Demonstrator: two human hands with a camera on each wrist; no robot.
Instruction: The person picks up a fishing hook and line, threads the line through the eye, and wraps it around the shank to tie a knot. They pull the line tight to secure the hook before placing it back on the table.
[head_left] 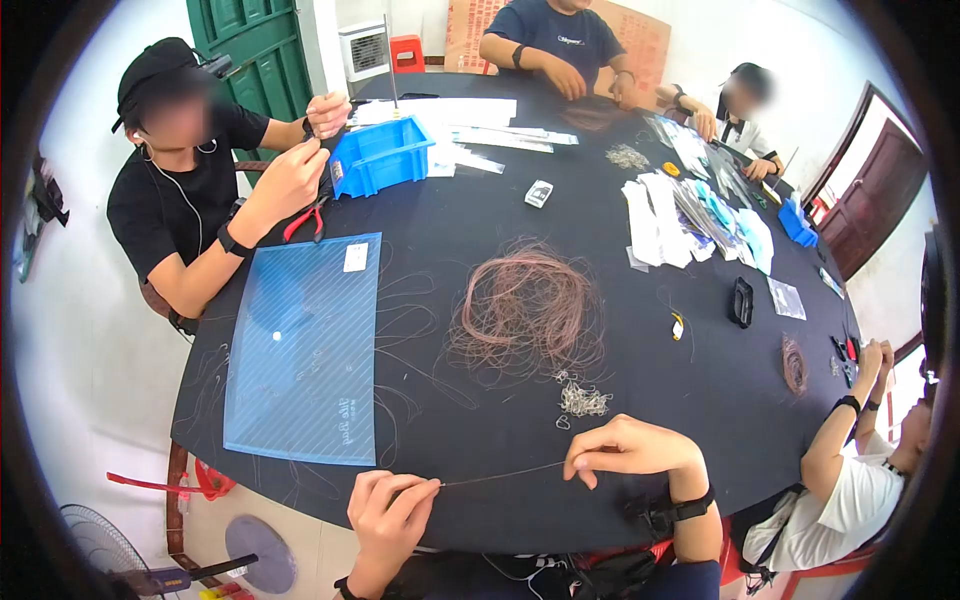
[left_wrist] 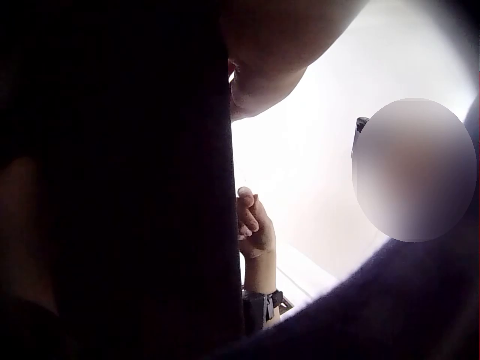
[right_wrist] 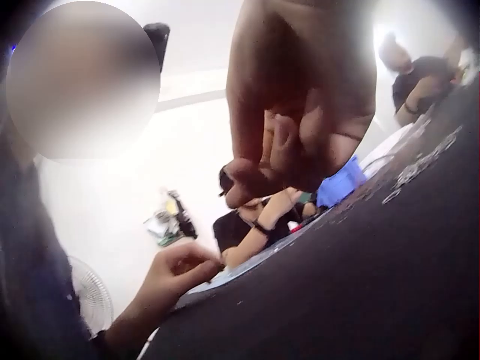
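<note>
A thin brown line (head_left: 505, 474) stretches taut between the two hands over the near table edge. My left hand (head_left: 388, 515) pinches its left end between thumb and forefinger, with a tiny pale spot at the fingertips. The right hand (head_left: 635, 446), fingers curled, pinches the other end. Seen close up, the right hand (right_wrist: 300, 105) fills the top of the right wrist view, with the left hand (right_wrist: 180, 271) lower left. Beyond the hands lie a loose coil of the same brown line (head_left: 525, 310) and a heap of small silvery metal pieces (head_left: 583, 398).
A blue translucent file bag (head_left: 300, 350) lies left, with loose strands around it. Farther back are a blue bin (head_left: 385, 155), red-handled pliers (head_left: 306, 222), a small box (head_left: 539, 194) and white packets (head_left: 660, 220). Several other people sit around the black table (head_left: 480, 420).
</note>
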